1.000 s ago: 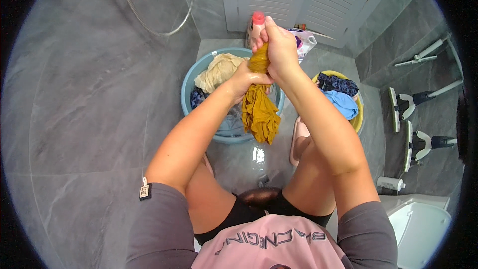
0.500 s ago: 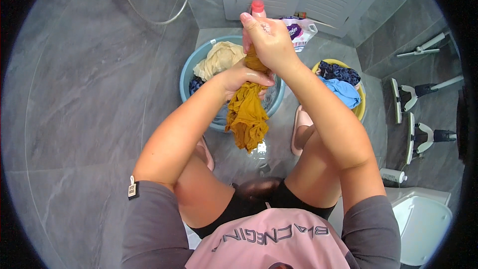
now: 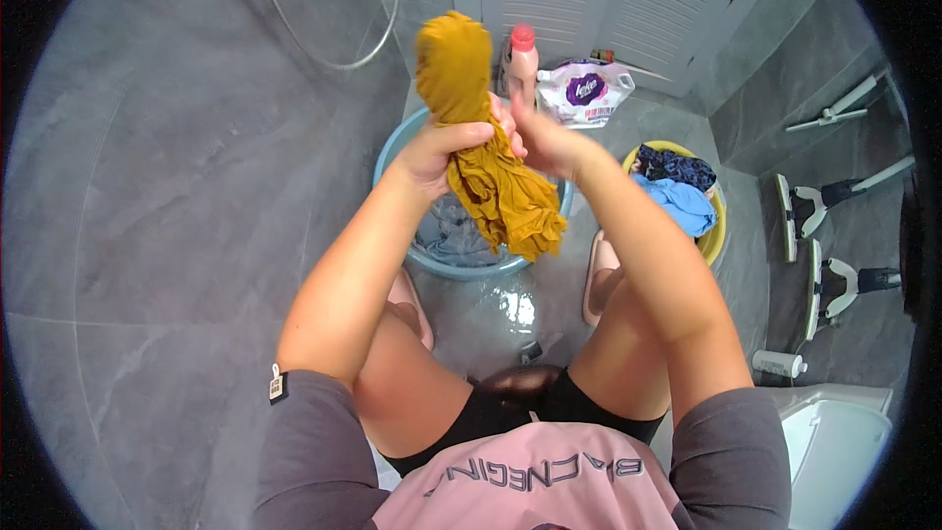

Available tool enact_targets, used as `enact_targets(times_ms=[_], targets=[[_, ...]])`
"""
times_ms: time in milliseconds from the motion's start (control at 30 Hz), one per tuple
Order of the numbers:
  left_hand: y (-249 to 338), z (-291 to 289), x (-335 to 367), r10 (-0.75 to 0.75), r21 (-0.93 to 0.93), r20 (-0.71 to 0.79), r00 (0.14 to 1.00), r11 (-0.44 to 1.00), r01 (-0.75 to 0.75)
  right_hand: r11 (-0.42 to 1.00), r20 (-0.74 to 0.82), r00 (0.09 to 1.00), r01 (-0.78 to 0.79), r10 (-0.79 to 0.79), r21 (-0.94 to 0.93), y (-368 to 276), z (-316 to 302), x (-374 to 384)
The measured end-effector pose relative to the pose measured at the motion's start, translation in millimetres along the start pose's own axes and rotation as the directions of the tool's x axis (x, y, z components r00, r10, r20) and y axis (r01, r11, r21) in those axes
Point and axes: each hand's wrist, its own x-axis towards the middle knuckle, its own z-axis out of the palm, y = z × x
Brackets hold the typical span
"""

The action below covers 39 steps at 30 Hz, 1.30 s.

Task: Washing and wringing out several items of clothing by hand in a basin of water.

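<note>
A mustard-yellow cloth garment [image 3: 500,191], wrinkled and bunched, is up over the blue basin [image 3: 392,152]. My left hand [image 3: 442,152] is closed round its middle, thumb across the front. A rounded bulge of the cloth stands above that grip, and the loose folds hang below it. My right hand [image 3: 554,145] is just right of the cloth, smeared by motion. Its fingers are mostly hidden, so whether it touches the cloth is unclear. Grey-blue cloth [image 3: 456,236] lies wet in the basin, partly covered by my arm and the garment.
Beyond the basin stand a pink bottle with a red cap [image 3: 523,64] and a white-and-purple pouch [image 3: 586,93]. A yellow basin [image 3: 721,226] at the right holds blue and dark patterned clothes. Floor squeegees [image 3: 807,211] lean at the right wall; a shower hose [image 3: 324,61] hangs upper left.
My right hand has come off the garment's upper end and moved down to its right side. The upper end now shows as a bulge above my left hand, and the lower folds have swung right.
</note>
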Motion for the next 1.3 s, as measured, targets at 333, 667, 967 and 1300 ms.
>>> enact_targets(times_ms=[333,667,967,1300], targets=[[14,15,0,-0.004,0.029,0.166,0.986,1.000,-0.001,0.913,0.504,0.858,-0.120,-0.102,0.389,35,81,-8],[22,36,4,0.018,0.177,0.031,0.999,0.984,-0.023,0.972,0.130,0.991,-0.051,0.021,0.231,9,90,-21],[-39,-14,25,0.311,0.655,-0.579,0.754,0.728,0.202,0.877,-0.630,0.702,-0.016,-0.333,-0.481,75,40,17],[-113,-84,31,0.497,0.804,-0.547,0.674,0.087,0.589,0.603,-0.745,0.584,-0.480,-0.321,-0.636,156,-21,30]])
